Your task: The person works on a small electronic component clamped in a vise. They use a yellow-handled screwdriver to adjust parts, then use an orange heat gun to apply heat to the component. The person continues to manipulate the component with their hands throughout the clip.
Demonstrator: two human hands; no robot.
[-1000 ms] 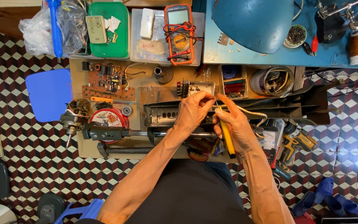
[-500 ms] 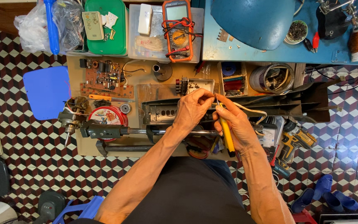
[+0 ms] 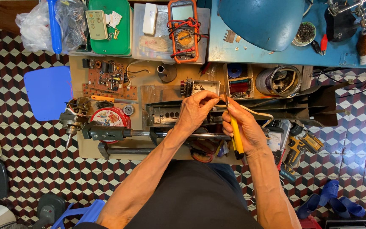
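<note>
Here, the right hand (image 3: 244, 127) fingers clench a yellow-handled tool (image 3: 235, 135); the left hand (image 3: 195, 111) fingers pinch, seemingly, a white wire (image 3: 257, 113).

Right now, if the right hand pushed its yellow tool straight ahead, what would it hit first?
Probably the left hand's fingertips, which pinch something small just before the tool tip in the right hand. Depth is unclear.

Bench crowded: multimeter (image 3: 184, 29), circuit board (image 3: 109, 80), wire coil (image 3: 278, 80) hem hands; tiled floor (image 3: 18, 169) open.
</note>
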